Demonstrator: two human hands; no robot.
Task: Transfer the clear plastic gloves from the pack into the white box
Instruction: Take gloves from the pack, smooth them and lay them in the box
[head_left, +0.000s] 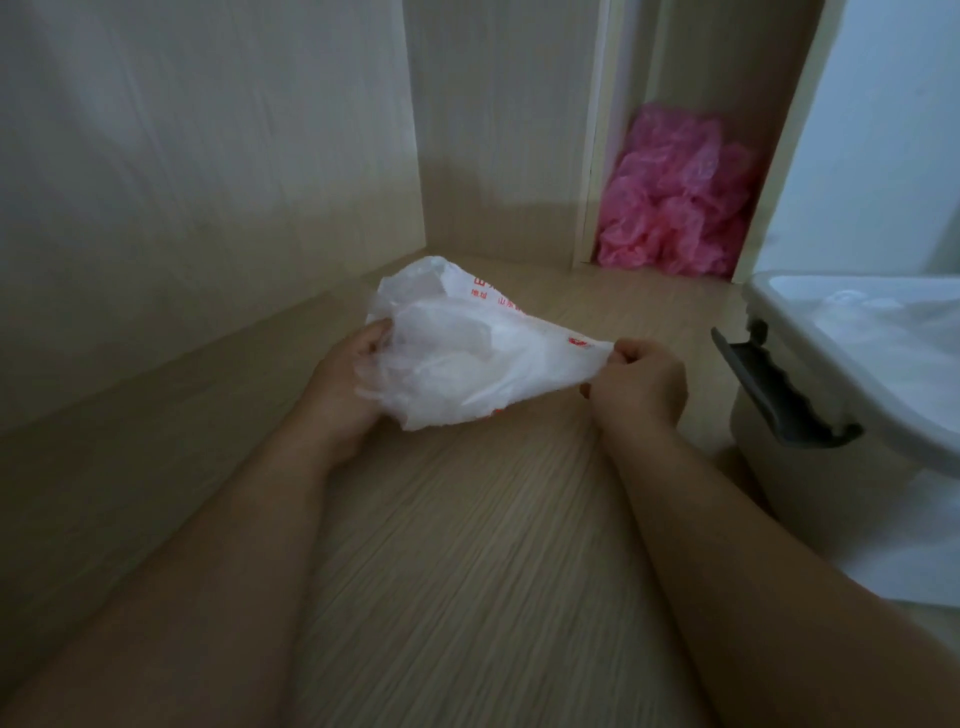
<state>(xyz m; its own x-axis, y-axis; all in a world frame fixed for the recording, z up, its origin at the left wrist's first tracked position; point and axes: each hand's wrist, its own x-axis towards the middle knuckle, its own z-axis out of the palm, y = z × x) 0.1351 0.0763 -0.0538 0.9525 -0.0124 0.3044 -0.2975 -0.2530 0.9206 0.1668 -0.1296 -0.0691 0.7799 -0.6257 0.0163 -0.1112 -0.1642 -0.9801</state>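
Note:
A thin white plastic pack (519, 364) with red print hangs stretched between both hands above the wooden surface. Crumpled clear plastic gloves (431, 358) bulge at its left end. My left hand (343, 379) grips that bunch of gloves from the left side, fingers curled into the plastic. My right hand (639, 384) pinches the pack's right corner between thumb and fingers. The white box (810, 467) stands at the right edge, lid off, with pale clear plastic visible inside.
A grey latch handle (774, 395) sticks out from the box's left side. A pile of pink plastic (675, 202) fills a narrow compartment at the back right. Wooden panels (208, 171) wall in the left and back of the light wood surface (467, 545).

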